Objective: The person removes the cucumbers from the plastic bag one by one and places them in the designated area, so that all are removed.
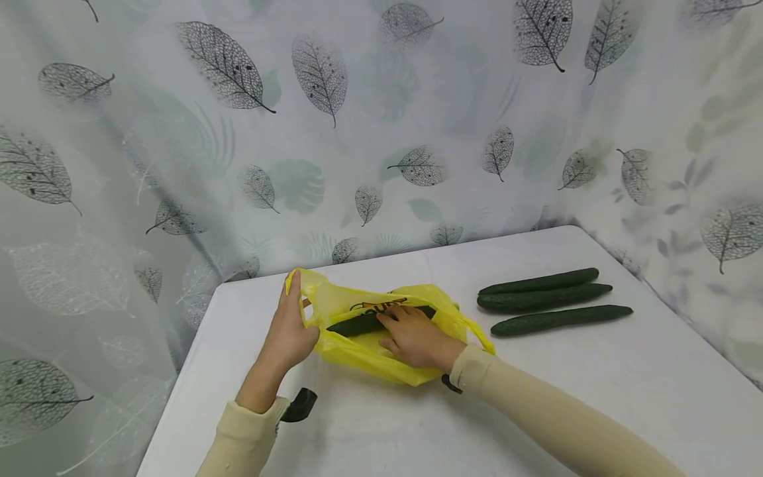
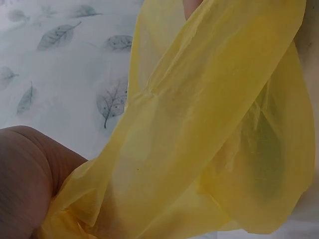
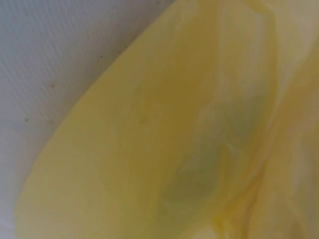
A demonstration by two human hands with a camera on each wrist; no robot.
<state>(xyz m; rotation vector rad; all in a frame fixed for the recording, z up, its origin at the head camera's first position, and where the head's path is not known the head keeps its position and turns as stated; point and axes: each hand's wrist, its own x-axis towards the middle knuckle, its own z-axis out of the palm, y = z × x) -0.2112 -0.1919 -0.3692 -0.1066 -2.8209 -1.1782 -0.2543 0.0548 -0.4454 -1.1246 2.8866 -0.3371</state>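
Observation:
A yellow plastic bag (image 1: 381, 368) lies on its side on the table, its mouth spread wide and dark print inside. My left hand (image 1: 290, 334) holds the bag's edge at the left, and in the left wrist view the thin film (image 2: 164, 129) bunches by the thumb. Inside the bag mouth rests a dark green cucumber (image 1: 357, 324). My right hand (image 1: 417, 338) reaches in and grips the cucumber from above, its fingers over the top. The right wrist view shows mostly yellow film (image 3: 124, 149) with a blurred green shape behind it; the right fingers are hidden there.
Three more cucumbers lie to the right of the bag: a back one (image 1: 539, 281), a middle one (image 1: 545, 298) and a front one (image 1: 560, 320). They rest on a white-covered table (image 1: 381, 430). A leaf-patterned curtain (image 1: 357, 132) hangs behind and at both sides.

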